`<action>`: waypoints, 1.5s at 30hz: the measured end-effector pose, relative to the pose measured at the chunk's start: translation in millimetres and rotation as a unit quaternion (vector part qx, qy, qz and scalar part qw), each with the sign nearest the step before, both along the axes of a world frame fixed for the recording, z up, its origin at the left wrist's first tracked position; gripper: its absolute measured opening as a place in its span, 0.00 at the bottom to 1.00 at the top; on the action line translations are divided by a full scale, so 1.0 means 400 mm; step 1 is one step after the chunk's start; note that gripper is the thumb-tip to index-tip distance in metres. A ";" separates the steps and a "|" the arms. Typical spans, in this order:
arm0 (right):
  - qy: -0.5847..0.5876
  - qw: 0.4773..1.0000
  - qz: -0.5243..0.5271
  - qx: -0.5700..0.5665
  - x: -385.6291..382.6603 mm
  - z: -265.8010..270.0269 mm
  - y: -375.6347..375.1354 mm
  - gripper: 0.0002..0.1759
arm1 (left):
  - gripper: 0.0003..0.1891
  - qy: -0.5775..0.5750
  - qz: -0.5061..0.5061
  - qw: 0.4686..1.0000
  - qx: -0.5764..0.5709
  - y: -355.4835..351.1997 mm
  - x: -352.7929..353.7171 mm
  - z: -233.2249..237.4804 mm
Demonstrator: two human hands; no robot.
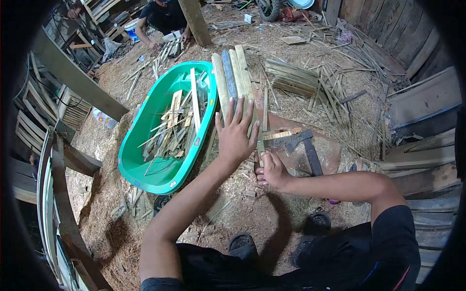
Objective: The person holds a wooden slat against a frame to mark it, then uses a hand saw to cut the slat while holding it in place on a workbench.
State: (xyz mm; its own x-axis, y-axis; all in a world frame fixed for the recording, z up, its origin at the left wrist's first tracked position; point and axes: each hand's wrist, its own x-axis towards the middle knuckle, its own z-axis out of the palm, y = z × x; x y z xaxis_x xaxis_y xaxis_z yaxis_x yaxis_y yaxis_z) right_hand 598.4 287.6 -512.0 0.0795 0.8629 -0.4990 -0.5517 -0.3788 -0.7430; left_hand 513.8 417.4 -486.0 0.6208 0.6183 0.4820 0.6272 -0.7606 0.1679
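Note:
My left hand (236, 138) lies flat with spread fingers over the near part of several long wooden slats (221, 80). One slat in this row is blue-grey (228, 72); the others are pale and weathered. Just right of it, my right hand (273, 170) is closed around the near end of a narrow wooden slat (260, 145), whose gripped part is hidden by the fingers. A dark angled metal piece (310, 150) lies beyond the right hand, beside a short light wood piece (282, 134).
Left of my hands stands a green tub (141, 131) holding thin wood offcuts (177, 126). A stack of slats (291, 77) lies to the right. Wooden posts (80, 72) rise at left. Another person (165, 19) crouches at the back, handling wood strips. Shavings cover the ground.

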 end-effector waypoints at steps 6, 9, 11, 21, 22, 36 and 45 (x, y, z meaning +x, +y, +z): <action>0.011 1.000 0.003 -0.004 0.002 -0.003 0.000 0.14 | 0.31 0.000 0.000 1.000 -0.005 0.000 0.001 0.000; 0.009 1.000 0.009 0.003 0.006 -0.010 0.000 0.15 | 0.31 -0.001 0.000 1.000 -0.005 0.001 0.000 -0.001; 0.006 1.000 0.009 0.004 0.005 -0.012 -0.002 0.15 | 0.30 0.000 0.001 1.000 -0.006 0.000 0.000 0.000; -0.009 1.000 0.002 -0.004 0.002 -0.011 -0.001 0.16 | 0.30 -0.003 -0.004 1.000 -0.009 -0.001 -0.001 0.007; -0.014 1.000 0.001 -0.007 0.001 -0.009 -0.002 0.16 | 0.30 -0.003 -0.005 1.000 -0.008 0.000 -0.001 0.006; -0.001 1.000 0.006 -0.014 0.003 0.007 0.000 0.15 | 0.31 -0.010 0.002 1.000 -0.020 0.010 0.006 0.004; -0.016 1.000 0.012 -0.002 0.001 0.007 -0.007 0.15 | 0.31 -0.011 -0.005 0.999 -0.030 0.007 0.003 0.010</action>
State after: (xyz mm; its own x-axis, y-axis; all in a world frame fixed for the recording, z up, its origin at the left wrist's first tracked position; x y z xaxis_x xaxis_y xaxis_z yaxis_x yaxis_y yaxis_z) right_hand 598.8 284.9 -509.2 0.0759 0.8624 -0.5005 -0.5184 -0.3947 -0.7586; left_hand 514.9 420.1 -481.9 0.6164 0.6403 0.4584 0.6154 -0.7548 0.2268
